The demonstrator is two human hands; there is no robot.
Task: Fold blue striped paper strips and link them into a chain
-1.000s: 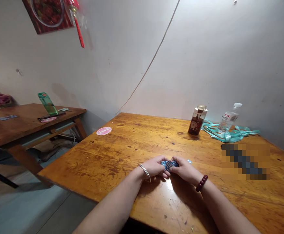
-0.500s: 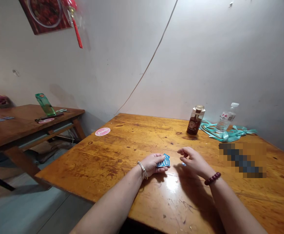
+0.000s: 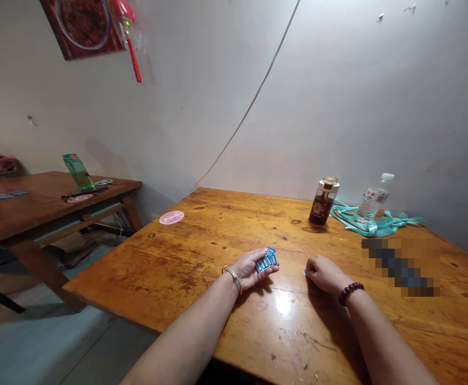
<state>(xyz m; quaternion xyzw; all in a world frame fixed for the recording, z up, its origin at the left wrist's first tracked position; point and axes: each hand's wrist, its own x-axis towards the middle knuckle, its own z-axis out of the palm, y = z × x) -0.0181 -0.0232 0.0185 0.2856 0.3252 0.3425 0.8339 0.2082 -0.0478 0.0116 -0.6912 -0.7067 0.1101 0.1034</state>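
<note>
- Two bare hands rest on the worktop (image 3: pixel 201 235), a varnished wooden table, on the near side of a lidded tumbler (image 3: pixel 322 204) filled with something dark brown.
- The left hand (image 3: pixel 251 269), with a silver bangle (image 3: pixel 232 279) at the wrist, is curled and pinches a small fan of blue-and-white cards (image 3: pixel 266 261) between thumb and fingers. Their printing is too small to read.
- The right hand (image 3: pixel 325 275), with a dark red bead bracelet (image 3: pixel 351 293) at the wrist, lies nearly closed, its fingertips beside a small blue piece (image 3: pixel 305 272). Whether it has hold of that piece, I cannot tell.
- Just right of the tumbler stands a clear water bottle (image 3: pixel 373 202), its red-lettered label too small to read with certainty, on a tangle of teal ribbon (image 3: pixel 372 226).
- Nearer than the ribbon, a pixelated patch (image 3: pixel 400 267) hides part of the worktop.
- Left of the tumbler lies a pink round sticker (image 3: pixel 171 217), with a white mark that cannot be read.
- Well left of the tumbler stands a second wooden table (image 3: pixel 37 200), carrying a green bottle (image 3: pixel 78 172), a pink disc (image 3: pixel 79 198) and small cards (image 3: pixel 4 195).
- High on the wall behind, left of the tumbler, hang a red picture (image 3: pixel 82 27) and a red tassel (image 3: pixel 133 64).
</note>
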